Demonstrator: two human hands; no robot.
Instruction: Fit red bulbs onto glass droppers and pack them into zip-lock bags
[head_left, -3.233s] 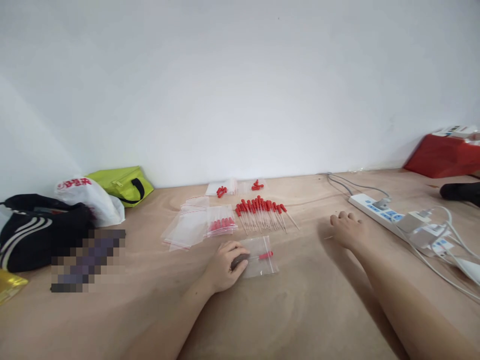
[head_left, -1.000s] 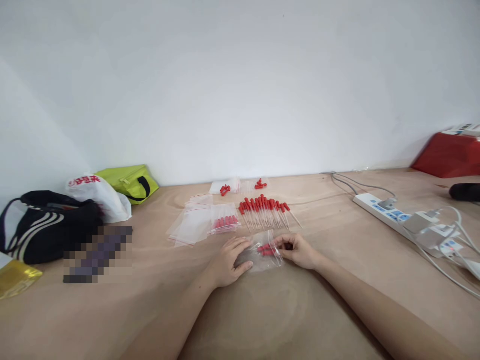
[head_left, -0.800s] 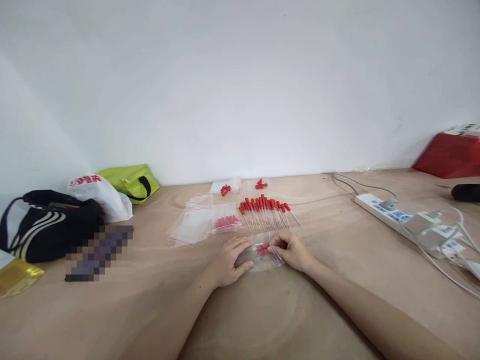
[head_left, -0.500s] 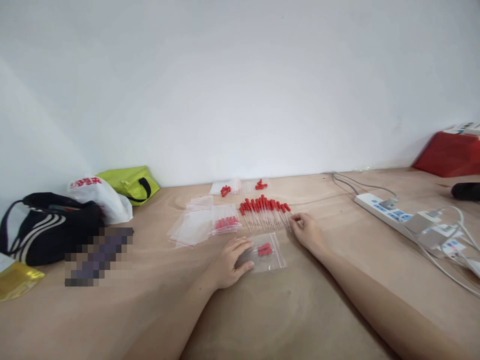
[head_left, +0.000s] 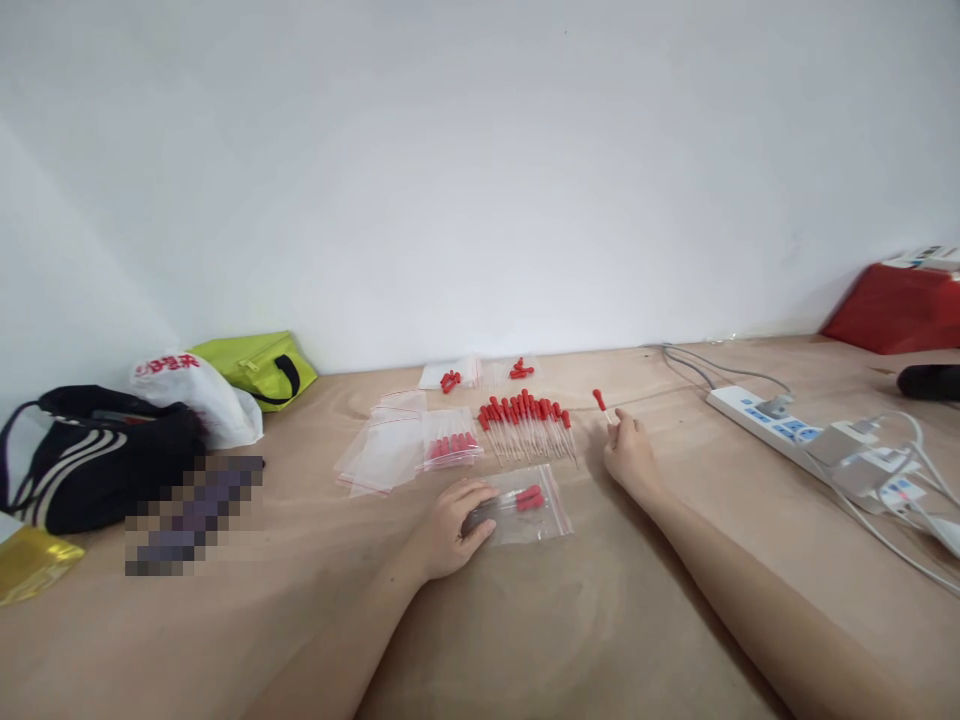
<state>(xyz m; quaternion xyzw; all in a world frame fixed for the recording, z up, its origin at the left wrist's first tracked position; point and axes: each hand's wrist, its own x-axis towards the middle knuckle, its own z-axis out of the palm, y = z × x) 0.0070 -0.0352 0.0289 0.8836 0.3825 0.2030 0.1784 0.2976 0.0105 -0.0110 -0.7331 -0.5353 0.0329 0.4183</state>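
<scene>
My right hand (head_left: 631, 458) pinches a dropper with a red bulb (head_left: 598, 399) by its thin clear stem, bulb pointing up and away. It is just right of a row of similar red-bulbed droppers (head_left: 525, 425) lying side by side. My left hand (head_left: 454, 528) rests on the left end of a clear zip bag (head_left: 547, 520), thumb and fingers apart. Inside that bag lie a few droppers with red bulbs (head_left: 529, 497), their stems partly hidden under the fingers.
A filled zip bag (head_left: 454, 440) lies beside flat bags (head_left: 382, 450). Farther back are two bags (head_left: 450, 372) (head_left: 517, 372) with red-bulbed droppers. A power strip (head_left: 757, 415) with chargers and cables is at right; a black bag (head_left: 105, 450), white plastic bag (head_left: 195, 395) and green pouch (head_left: 259, 365) stand left.
My right hand has moved right, away from the row, with one dropper drawn out of its right end. My left hand has shifted slightly left on the bag.
</scene>
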